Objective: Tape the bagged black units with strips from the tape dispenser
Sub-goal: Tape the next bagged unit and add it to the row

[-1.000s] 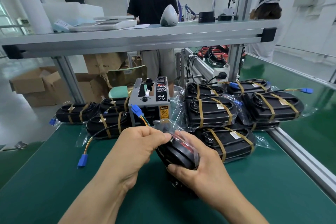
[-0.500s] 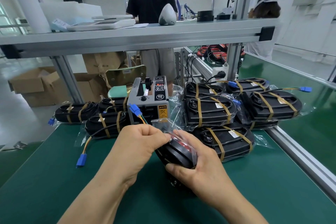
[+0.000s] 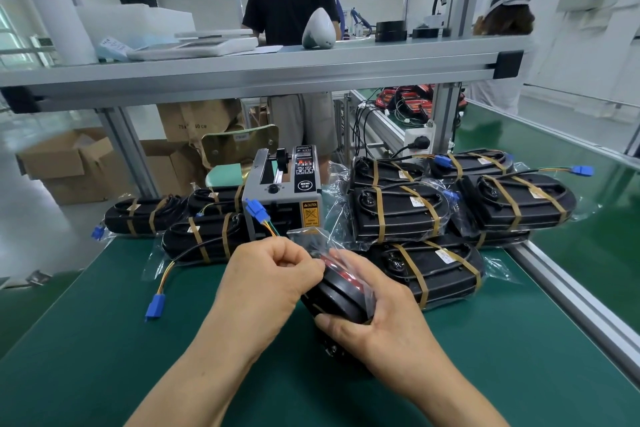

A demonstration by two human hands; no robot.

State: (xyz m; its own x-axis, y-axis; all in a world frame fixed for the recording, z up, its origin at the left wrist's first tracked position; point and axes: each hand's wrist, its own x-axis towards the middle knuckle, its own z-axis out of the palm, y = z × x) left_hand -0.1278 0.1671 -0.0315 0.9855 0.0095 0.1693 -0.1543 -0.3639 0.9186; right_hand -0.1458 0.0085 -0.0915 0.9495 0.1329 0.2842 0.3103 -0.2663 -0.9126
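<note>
I had the left hand pinching the bagged black unit at its top, the right hand curled round its side, near the tape dispenser.

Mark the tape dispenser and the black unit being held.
tape dispenser (image 3: 284,198): head view, grey front face below the knob.
held black unit (image 3: 332,298): head view, black rim inside its clear bag.

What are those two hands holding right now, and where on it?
One bagged black unit. The right hand wraps around its near rounded end; the left hand pinches the clear bag at the unit's top edge.
</note>
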